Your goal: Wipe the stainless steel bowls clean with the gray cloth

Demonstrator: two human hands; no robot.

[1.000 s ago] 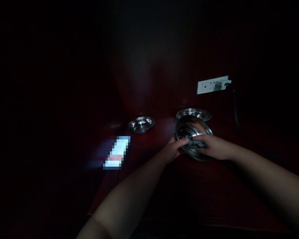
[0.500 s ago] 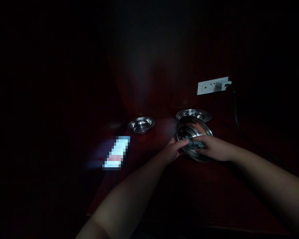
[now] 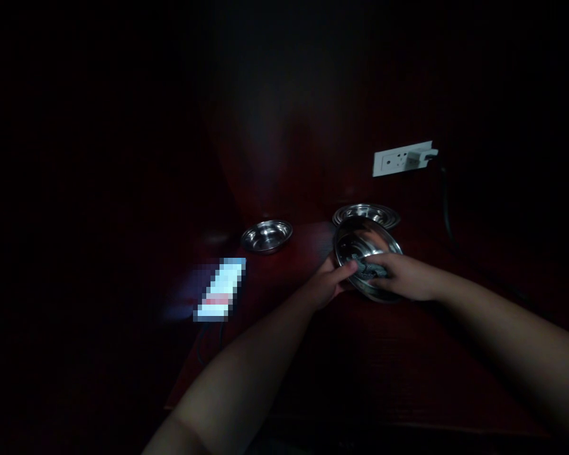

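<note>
As it tilted, the round, polished silver metal bowl (image 3: 366, 240) seemed slip-prone

While the left hand (image 3: 329, 284) pinched its rim, fingers nearly closed, the right hand (image 3: 410, 277) curled its fingers around a grey, crumpled cloth-like pad (image 3: 373, 270) inside it. A weak thumb hold might have dropped it onto the dark red worktop (image 3: 384, 373) or against the silver metal dishes (image 3: 365, 208) behind. A shallow silver metal dish (image 3: 267, 237), shiny inside, stood farther left.

The left bowl (image 3: 267, 236) sits on the table (image 3: 287, 272) behind the screen (image 3: 220, 289), and the right bowl (image 3: 360, 237), cloth (image 3: 375, 270) inside, is before the dishes (image 3: 379, 216).
</note>
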